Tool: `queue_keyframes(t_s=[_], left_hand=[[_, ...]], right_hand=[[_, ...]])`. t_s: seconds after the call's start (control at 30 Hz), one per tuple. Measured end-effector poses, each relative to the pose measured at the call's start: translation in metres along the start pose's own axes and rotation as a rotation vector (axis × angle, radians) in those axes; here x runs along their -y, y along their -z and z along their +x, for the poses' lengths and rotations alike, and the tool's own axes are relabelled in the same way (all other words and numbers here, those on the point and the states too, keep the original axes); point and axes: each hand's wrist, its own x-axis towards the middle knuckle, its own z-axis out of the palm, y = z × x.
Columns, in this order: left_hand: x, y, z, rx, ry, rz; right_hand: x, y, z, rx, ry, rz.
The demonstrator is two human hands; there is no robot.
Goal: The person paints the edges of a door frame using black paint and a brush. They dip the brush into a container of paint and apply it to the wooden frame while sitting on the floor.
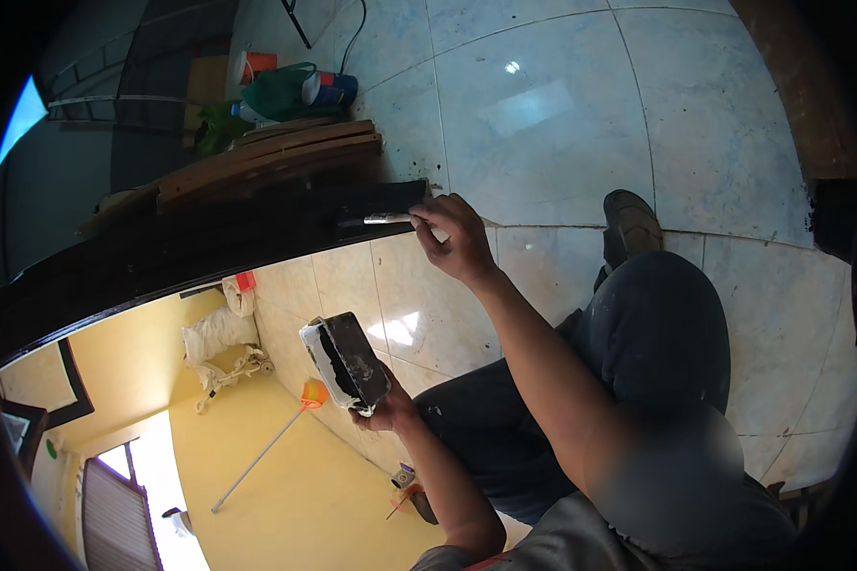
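Note:
A paintbrush (pixel 388 219) with a pale ferrule is gripped in my right hand (pixel 459 238), between thumb and fingers. Its dark bristles are at the face of a long black board (pixel 257 228), near that board's right end; I cannot tell whether they touch. The board looks like a door frame post. Below it, my left hand (pixel 388 411) holds up a tilted rectangular container (pixel 357 354) by its lower end. Black paint coats the container's inside, and whitish smears cover its rim. Some fingers of this hand are hidden behind the container.
Stacked wooden boards (pixel 305 147) lie beyond the black board. Near them stand a blue can (pixel 331 90), a red-orange bucket (pixel 255 67) and a green bag (pixel 276 90). Toward the yellow wall are an orange-headed broom (pixel 312 392) and a white sack (pixel 214 335). My shoe (pixel 631 224) rests on floor tiles.

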Motion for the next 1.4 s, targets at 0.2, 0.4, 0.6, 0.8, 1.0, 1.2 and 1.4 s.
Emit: queue_keyframes(t_s=[0.2,0.4,0.6,0.8,1.0,1.2,1.4], left_hand=[[-0.001,0.007,0.006,0.002,0.032,0.001],[-0.006,0.017,0.009,0.039,0.006,0.058],[-0.010,0.021,0.010,0.041,0.018,0.051],[-0.010,0.018,0.008,0.037,0.035,0.027],[-0.002,0.007,0.005,0.025,0.025,0.001],[-0.003,0.008,0.005,0.038,0.042,0.013],[-0.009,0.014,0.007,0.060,0.065,0.013]], right_hand=[[-0.008,-0.010,-0.002,-0.033,-0.061,0.117],[0.009,-0.022,0.008,0.077,-0.120,0.205],[-0.007,-0.024,0.006,0.125,-0.098,0.116],[-0.017,-0.028,0.001,0.145,-0.102,0.098],[-0.027,-0.025,-0.010,0.196,-0.254,0.097],[-0.040,-0.014,-0.011,0.169,-0.204,0.017],[-0.049,-0.004,-0.019,0.242,-0.296,-0.100]])
